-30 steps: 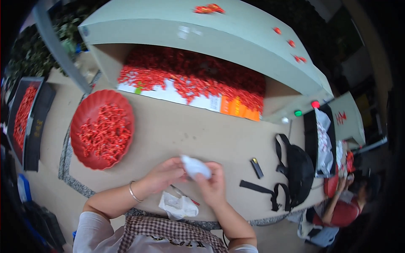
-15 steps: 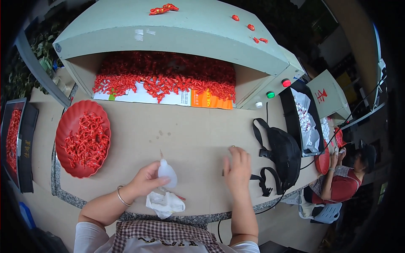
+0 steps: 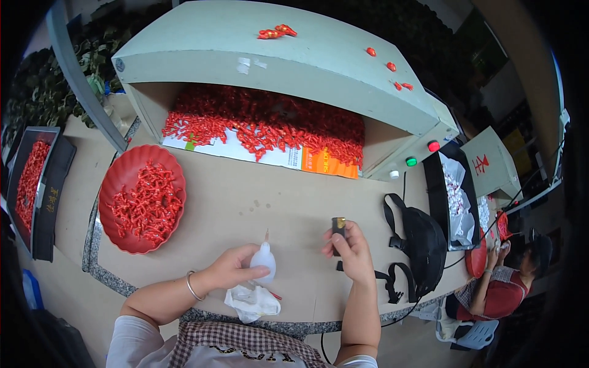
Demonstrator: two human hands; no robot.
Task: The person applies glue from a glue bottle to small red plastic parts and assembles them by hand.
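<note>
My left hand [image 3: 235,265] is closed round a white squeeze bottle [image 3: 264,262], whose thin needle-like tip points up and away from me. A black lighter [image 3: 338,227] with a gold-coloured top stands upright in my right hand [image 3: 356,253], pinched between thumb and fingers. The two things are apart, both over the beige tabletop [image 3: 294,211]. A crumpled white cloth [image 3: 251,303] lies just below the bottle, near the table's front edge, with a thin red stick [image 3: 276,295] sticking out beside it.
A red scalloped bowl [image 3: 110,221] of small red pieces sits at left. Ahead is a pale green open-fronted box [image 3: 184,67] heaped with red pieces [image 3: 257,126]. A black waist bag [image 3: 423,245] and a black tray [image 3: 437,208] lie right. A co-worker [image 3: 509,282] sits far right.
My right hand has lifted off the tabletop with the lighter, now plainly in view. My left hand still holds the squeeze bottle. The whole view has shifted, with the scene sliding right.
</note>
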